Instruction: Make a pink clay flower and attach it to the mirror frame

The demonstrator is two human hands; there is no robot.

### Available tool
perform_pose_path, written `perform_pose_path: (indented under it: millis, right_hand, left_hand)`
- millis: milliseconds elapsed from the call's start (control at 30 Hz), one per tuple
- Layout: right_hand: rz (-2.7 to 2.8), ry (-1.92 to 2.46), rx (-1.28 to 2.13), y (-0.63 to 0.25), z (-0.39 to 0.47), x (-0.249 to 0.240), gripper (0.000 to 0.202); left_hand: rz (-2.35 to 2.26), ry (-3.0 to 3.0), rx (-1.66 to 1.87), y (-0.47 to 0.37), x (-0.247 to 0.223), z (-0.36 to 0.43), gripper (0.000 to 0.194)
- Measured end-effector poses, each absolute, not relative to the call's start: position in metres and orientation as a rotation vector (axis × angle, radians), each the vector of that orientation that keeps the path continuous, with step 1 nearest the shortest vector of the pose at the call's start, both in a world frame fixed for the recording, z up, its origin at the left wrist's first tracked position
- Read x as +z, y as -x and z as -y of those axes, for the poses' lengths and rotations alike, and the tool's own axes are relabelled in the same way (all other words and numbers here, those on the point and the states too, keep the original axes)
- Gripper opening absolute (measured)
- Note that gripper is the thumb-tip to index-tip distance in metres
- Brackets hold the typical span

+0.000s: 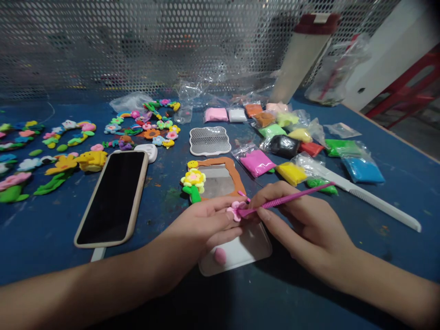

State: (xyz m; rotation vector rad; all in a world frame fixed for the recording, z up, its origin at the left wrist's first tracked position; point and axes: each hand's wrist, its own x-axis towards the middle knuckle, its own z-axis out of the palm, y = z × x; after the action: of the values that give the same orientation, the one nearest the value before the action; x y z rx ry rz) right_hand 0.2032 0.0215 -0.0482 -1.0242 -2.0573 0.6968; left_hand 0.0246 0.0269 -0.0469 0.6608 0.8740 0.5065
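In my left hand [206,224] a small pale pink clay flower [235,211] is held at the fingertips. My right hand [302,224] grips a magenta clay modelling tool [292,195], whose flat end touches the flower. Under my hands lies a white board [240,256] with a pink clay ball [220,255] on it. Just beyond stands a mirror frame [235,176] edged in brown clay, with a yellow clay flower [193,178] and green leaves on its left side. My left fingers partly cover its lower edge.
A phone [112,197] lies to the left, near several clay flower pieces [65,163]. Bags of coloured clay [256,161] and a white comb [381,200] are at right. A white-framed mirror [210,141], a tall bottle [300,55] and a perforated metal panel [137,46] stand farther back.
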Motion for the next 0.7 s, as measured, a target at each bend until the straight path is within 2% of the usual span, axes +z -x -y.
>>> perform_pose_path:
  millis: [533,700]
  right_hand:
    - [2.062,1.02,0.72,-0.202,-0.019,-0.049,0.016]
    - [1.992,1.004,0.497,-0.216,-0.028,-0.041,0.014]
  left_hand:
    - [-0.855,-0.624,0.534,-0.026,-0.044,-0.028,0.032]
    - [-0.88,-0.55,0.567,-0.026,-0.039,-0.029,0.036]
